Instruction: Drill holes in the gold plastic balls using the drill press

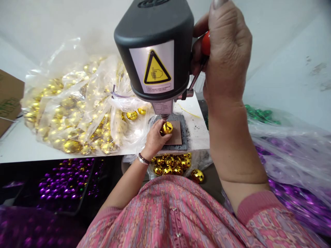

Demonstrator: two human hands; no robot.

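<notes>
Under the spindle of a black bench drill press (155,31), my left hand (155,136) grips a shiny gold faceted ball (167,127). The ball is held over a brown board (176,134) on the machine's grey base (184,129). Whether the drill tip touches the ball I cannot tell. My right hand (227,51) is raised beside the machine head, its fingers wrapped round a lever with a red knob (206,44). A yellow warning label faces me on the housing.
A clear plastic bag of gold balls (69,110) fills the white table's (15,148) left side. More gold balls (172,163) lie in plastic at my lap, with one loose gold ball (197,175) beside them. Purple balls (67,179) sit lower left; bagged purple (300,199) and green pieces (262,114) are right.
</notes>
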